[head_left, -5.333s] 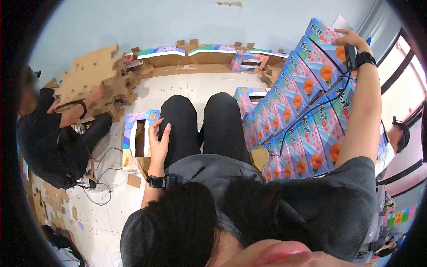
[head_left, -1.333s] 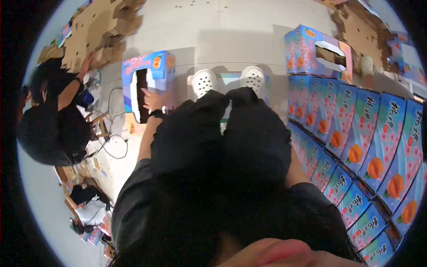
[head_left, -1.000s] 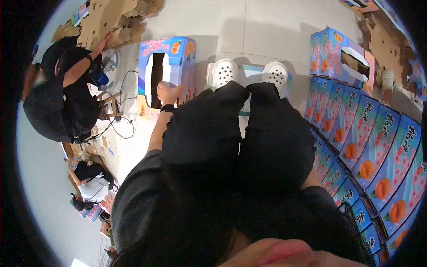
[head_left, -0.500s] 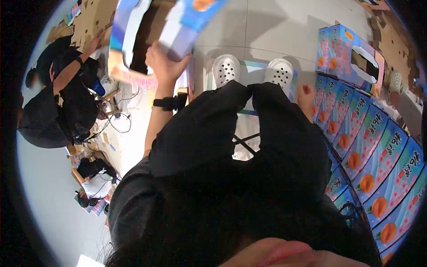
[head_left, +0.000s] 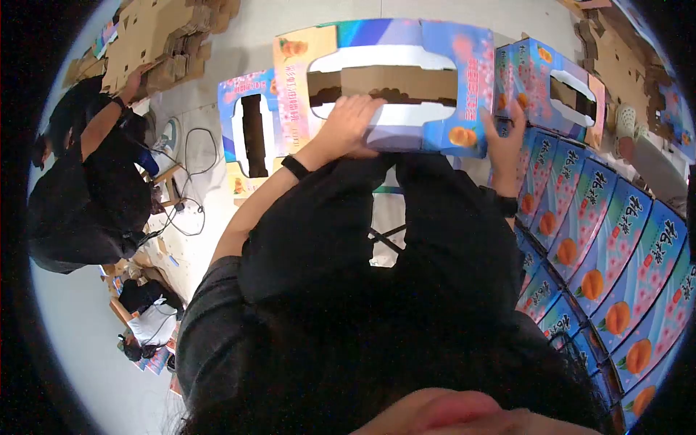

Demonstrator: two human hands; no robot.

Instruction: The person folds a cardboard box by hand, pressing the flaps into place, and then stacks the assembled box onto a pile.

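Note:
A colourful printed cardboard box (head_left: 406, 141) with a large cut-out window in its upper face sits crosswise just beyond my knees. Brown cardboard shows inside through the window. My left hand (head_left: 349, 125) grips the near panel beside the window, its fingers lying over the window's near edge and the thumb toward me. At the right end of the box is my right hand (head_left: 505, 141), thumb and fingers spread apart, the thumb right by the box's corner. My shoes are hidden behind the box.
Another windowed box (head_left: 228, 119) stands at the left. On the right, one more box (head_left: 573, 98) rests beside rows of packed blue boxes (head_left: 580, 217) with peach pictures. Flattened cardboard (head_left: 156, 43) lies at the upper left, near a seated person (head_left: 87, 181) and loose cables (head_left: 203, 181).
The box in my left hand has come down and right from the upper left to in front of my knees. My right hand has risen from beside my leg to its right end.

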